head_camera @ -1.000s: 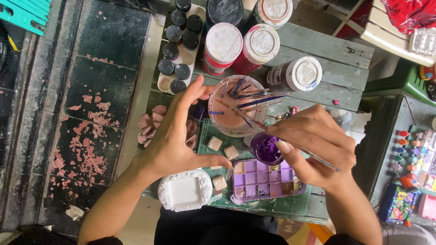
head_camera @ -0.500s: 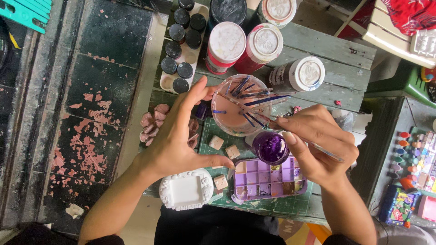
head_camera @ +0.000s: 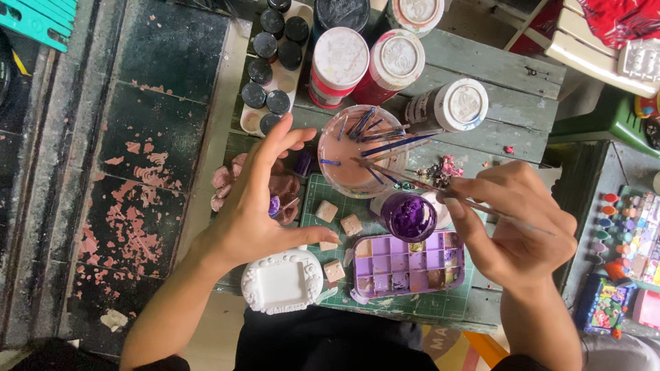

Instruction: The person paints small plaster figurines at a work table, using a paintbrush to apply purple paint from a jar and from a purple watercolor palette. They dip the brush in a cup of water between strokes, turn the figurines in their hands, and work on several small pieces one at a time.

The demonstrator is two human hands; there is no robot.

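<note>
Overhead view of a painting bench. The right hand [head_camera: 512, 220] pinches a thin paintbrush [head_camera: 440, 194] between thumb and fingertips, fingers closed on the handle; the brush runs up and left, its tip reaching over the rim of a clear water cup [head_camera: 354, 161]. The cup holds cloudy pinkish water and several blue-handled brushes leaning together; their exact count cannot be told. The left hand [head_camera: 258, 206] hovers with fingers spread and gripping nothing, thumb stretched toward the right, above a small purple-tipped piece [head_camera: 273, 205] and pink scraps. Just beside the right thumb stands one small open jar of purple paint [head_camera: 408, 215]. Below it lies one lilac palette [head_camera: 407, 264] of many square wells, most stained pale purple, a few brown. One white ornate moulded frame [head_camera: 282, 282] lies at the near edge. Four small square tiles [head_camera: 326, 210] rest on the green cutting mat [head_camera: 412, 306]. At the far edge stand three large white-lidded paint tubs [head_camera: 340, 62] and a white tray [head_camera: 253, 121] carrying about eight small black-capped bottles.
</note>
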